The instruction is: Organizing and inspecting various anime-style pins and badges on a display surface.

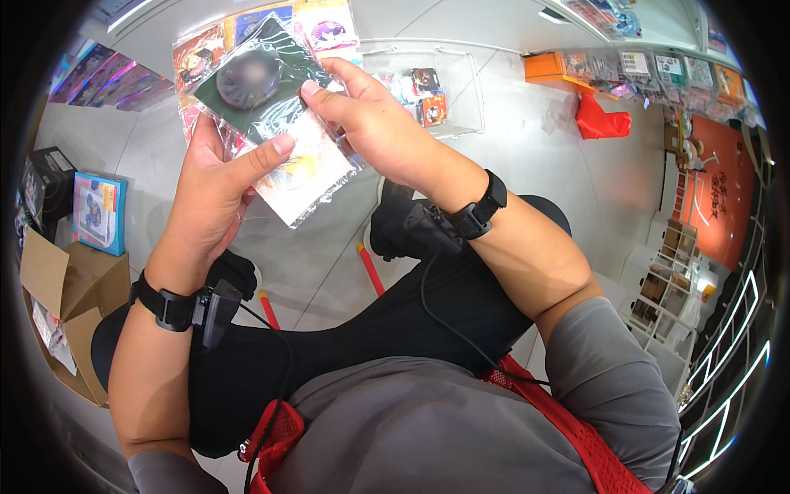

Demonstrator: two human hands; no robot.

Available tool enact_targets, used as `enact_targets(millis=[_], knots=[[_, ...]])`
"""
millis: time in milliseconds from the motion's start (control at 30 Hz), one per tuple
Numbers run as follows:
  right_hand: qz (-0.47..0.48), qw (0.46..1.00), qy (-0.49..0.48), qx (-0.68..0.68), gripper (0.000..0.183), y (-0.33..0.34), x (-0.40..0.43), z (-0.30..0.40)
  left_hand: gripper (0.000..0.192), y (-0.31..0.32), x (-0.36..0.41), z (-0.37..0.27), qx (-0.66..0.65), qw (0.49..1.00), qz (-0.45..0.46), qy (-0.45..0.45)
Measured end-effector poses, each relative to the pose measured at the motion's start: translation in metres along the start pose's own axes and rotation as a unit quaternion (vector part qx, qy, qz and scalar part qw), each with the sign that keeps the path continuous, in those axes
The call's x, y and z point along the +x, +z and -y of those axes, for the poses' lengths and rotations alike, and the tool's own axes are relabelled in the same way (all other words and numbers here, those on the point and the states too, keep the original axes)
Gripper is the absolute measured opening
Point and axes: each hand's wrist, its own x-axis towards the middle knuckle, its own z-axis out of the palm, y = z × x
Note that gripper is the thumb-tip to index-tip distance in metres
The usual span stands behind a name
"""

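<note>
Between both hands is a small bundle of clear plastic packets. The top one is a dark green card packet [229, 114] carrying a round, glossy badge [250, 79]. Below it, tilted, pokes out a pale printed card packet [302, 191] with a yellowish picture. My left hand [213, 179] grips the bundle's lower left side, thumb lying over the front. On the right edge, my right hand [364, 111] pinches the plastic between thumb and fingers. Colourful packaged cards [327, 34] show behind the bundle; whether they are held or displayed, I cannot tell.
A white wire basket [476, 92] with packets stands on the tiled floor. At left are an open cardboard box [92, 278], a blue box [120, 216] and a black box [52, 179]. Packaged goods line a shelf beyond an orange box [546, 69]. A red object [602, 120] lies nearby.
</note>
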Motion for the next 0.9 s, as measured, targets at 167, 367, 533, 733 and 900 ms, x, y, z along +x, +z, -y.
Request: enact_targets(millis=[167,367,533,733,900], knots=[[-0.016,1.000,-0.015,0.019,0.040,0.000,0.000,0.002,0.081,-0.002,0.001,0.000,0.000,0.999,0.035,0.018],[-0.042,0.989,-0.052,-0.135,0.054,-0.019,0.004,0.008,0.079,0.000,0.004,-0.004,0.004,0.999,0.042,0.015],[-0.077,0.978,-0.110,-0.161,0.034,-0.052,0.017,0.018,0.079,-0.005,0.002,-0.002,0.031,0.999,0.040,0.001],[-0.021,0.990,-0.126,-0.062,0.033,-0.064,0.020,0.025,0.086,-0.013,0.004,-0.001,0.116,0.993,0.032,-0.020],[-0.014,0.986,-0.146,-0.080,0.038,-0.059,0.009,0.036,0.100,-0.017,0.004,0.006,0.169,0.984,0.038,0.041]])
